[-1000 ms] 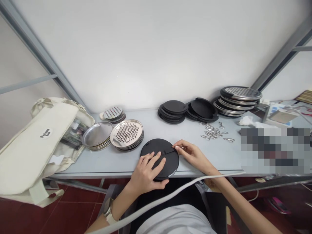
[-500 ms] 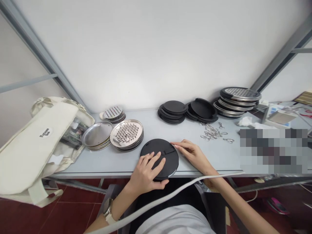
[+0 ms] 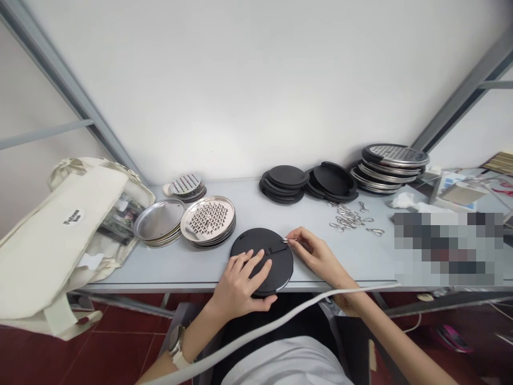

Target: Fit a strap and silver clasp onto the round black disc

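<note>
A round black disc lies flat near the front edge of the grey table. My left hand rests on the disc's near side, fingers spread flat on it. My right hand sits at the disc's right rim, thumb and forefinger pinched on a small metal clip that touches the end of the disc's short black tab.
Two stacks of metal plates and grater discs stand left of the disc, with a smaller stack behind. Black discs, black rings and finished graters line the back. Loose clips lie at right. A cloth bag hangs off the left end.
My right hand has closed again into a pinch on the clip at the tab's end, after lying flatter against the disc's rim half a second ago. My left hand has stayed put.
</note>
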Demonstrator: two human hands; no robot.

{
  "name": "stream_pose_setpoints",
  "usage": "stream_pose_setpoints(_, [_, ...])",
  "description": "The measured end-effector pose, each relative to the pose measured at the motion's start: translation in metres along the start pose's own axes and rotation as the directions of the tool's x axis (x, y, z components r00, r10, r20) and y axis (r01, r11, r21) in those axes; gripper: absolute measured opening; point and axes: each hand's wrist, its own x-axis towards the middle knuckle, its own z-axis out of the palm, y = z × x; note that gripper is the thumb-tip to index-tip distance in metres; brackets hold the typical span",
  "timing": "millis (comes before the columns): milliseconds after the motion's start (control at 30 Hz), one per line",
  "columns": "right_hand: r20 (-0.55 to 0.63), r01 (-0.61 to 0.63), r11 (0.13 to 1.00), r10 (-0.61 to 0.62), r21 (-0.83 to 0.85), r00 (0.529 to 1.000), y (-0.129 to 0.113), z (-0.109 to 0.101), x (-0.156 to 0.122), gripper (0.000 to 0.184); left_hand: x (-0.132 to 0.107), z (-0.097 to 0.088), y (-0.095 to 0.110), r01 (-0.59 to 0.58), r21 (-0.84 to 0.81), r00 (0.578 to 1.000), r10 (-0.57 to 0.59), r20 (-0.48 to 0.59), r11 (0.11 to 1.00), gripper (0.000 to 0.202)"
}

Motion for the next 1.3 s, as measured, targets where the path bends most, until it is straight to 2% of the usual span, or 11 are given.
stream_pose_setpoints(233, [-0.032, 0.006, 0.999, -0.007, -0.035, 0.999, -0.001, -0.001, 0.001, 0.024, -0.001, 0.001, 0.001, 0.012, -0.004, 1.000, -0.012, -0.007, 1.000, 0.052])
stream_pose_setpoints(400, [0.000, -0.028, 1.000, 0.028, 0.000, 1.000, -0.004, -0.001, 0.001, 0.026, 0.000, 0.001, 0.000, 0.005, -0.001, 1.000, -0.005, -0.011, 1.000, 0.052])
stream_pose_setpoints(633, [0.050, -0.012, 0.999, 0.014, -0.047, 0.999, -0.007, 0.000, 0.000, 0.028, -0.001, 0.001, 0.000, -0.004, -0.003, 1.000, 0.004, -0.016, 1.000, 0.052])
stream_pose_setpoints(833, [0.066, -0.005, 0.994, 0.013, -0.113, 0.998, -0.010, 0.000, -0.002, 0.024, -0.001, 0.002, 0.000, -0.001, 0.000, 1.000, 0.001, -0.017, 1.000, 0.052])
stream_pose_setpoints(1300, [0.132, 0.005, 0.993, 0.011, -0.118, 0.991, -0.008, -0.001, -0.003, 0.017, -0.002, 0.003, -0.001, 0.001, 0.000, 1.000, -0.001, 0.000, 1.000, 0.055])
